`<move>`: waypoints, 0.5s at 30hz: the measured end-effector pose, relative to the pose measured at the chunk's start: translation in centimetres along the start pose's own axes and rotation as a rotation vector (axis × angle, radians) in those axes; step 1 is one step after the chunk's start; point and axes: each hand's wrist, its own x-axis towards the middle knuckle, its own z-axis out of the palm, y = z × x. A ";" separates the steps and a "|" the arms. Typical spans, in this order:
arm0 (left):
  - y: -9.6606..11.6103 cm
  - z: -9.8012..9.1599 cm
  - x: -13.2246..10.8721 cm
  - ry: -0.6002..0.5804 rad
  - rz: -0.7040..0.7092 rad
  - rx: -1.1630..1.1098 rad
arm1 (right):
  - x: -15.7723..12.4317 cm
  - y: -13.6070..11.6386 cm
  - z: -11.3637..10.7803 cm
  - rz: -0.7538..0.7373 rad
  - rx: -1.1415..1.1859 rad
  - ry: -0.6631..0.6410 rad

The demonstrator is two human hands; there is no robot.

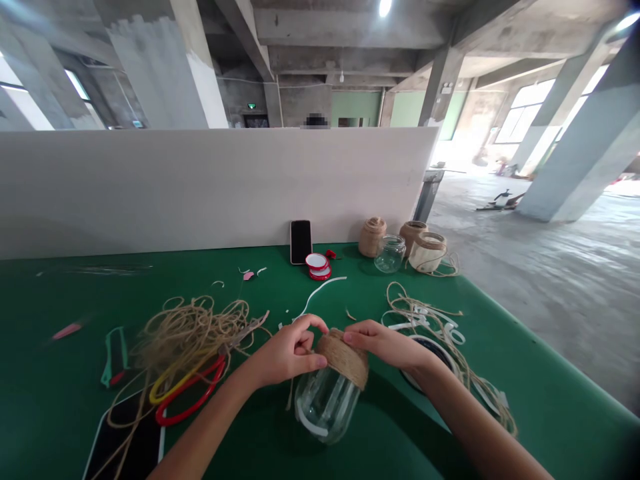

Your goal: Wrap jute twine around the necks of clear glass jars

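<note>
A clear glass jar lies tilted in front of me, its base toward me. Jute twine is wound in a band around its upper part. My left hand is curled at the band's left side, thumb pressed on it and index finger bent over the top. My right hand grips the band from the right, fingers on its upper edge. A loose twine end hangs below my left hand. A whitish strip shows on the jar near its base.
Left are a tangled twine pile, red-and-yellow-handled scissors, a green-handled tool and a dark tablet. A phone, red-rimmed lids and several jars stand behind. A roll sits under my right forearm.
</note>
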 end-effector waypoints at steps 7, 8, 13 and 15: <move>-0.1 -0.3 -0.2 0.071 0.027 0.069 | 0.1 0.0 -0.3 -0.023 -0.059 -0.029; -0.2 -0.2 -0.1 0.081 0.024 0.070 | 0.1 0.0 -0.3 -0.026 -0.061 -0.031; -0.4 0.0 0.0 0.065 -0.002 0.085 | -0.1 -0.2 -0.4 -0.034 -0.006 -0.053; -0.3 0.1 0.0 0.024 -0.008 0.063 | -0.2 -0.2 -0.6 -0.043 0.030 -0.071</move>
